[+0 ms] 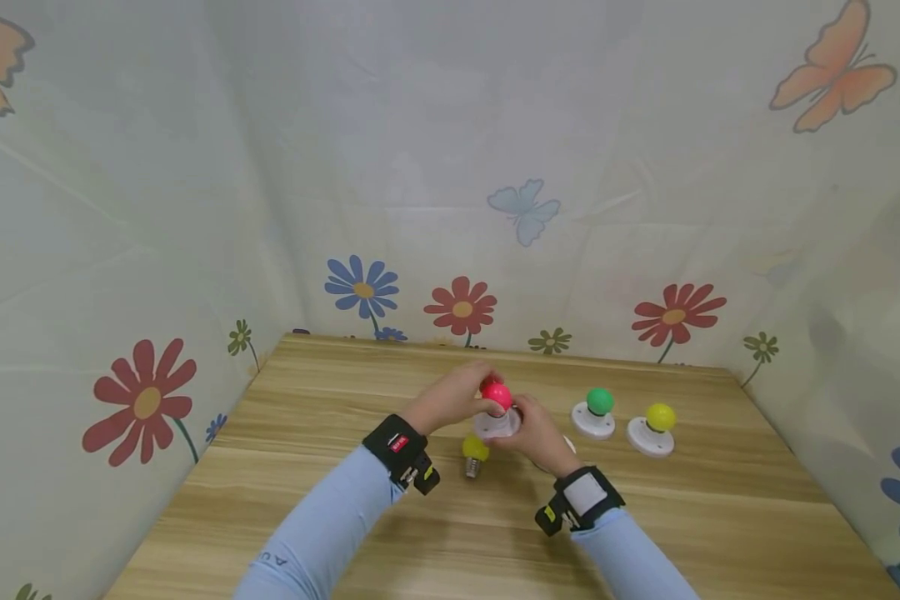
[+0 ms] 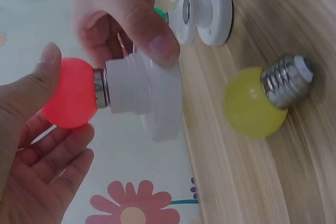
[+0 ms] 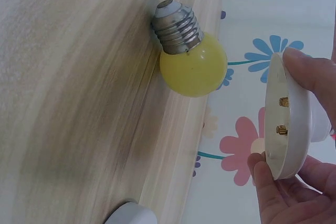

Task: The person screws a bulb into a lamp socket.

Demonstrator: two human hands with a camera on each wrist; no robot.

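Note:
My left hand (image 1: 457,398) grips a red bulb (image 2: 71,93) between thumb and fingers. The bulb's metal base sits partly inside a white lamp holder (image 2: 126,86), with a strip of metal showing at the rim. Thumb and fingers of my right hand (image 1: 542,440) hold that holder by its round base. It is lifted off the table, and brass screws (image 3: 282,129) show on its underside. Below the hands a loose yellow bulb (image 2: 252,102) lies on its side, its threaded metal end toward me in the head view.
Another white lamp holder (image 2: 216,11), its socket bare, stands beside my right hand, which partly hides it in the head view. To the right stand holders with a green bulb (image 1: 600,401) and a yellow bulb (image 1: 661,417). A flowered curtain (image 1: 390,167) surrounds the wooden table (image 1: 330,367).

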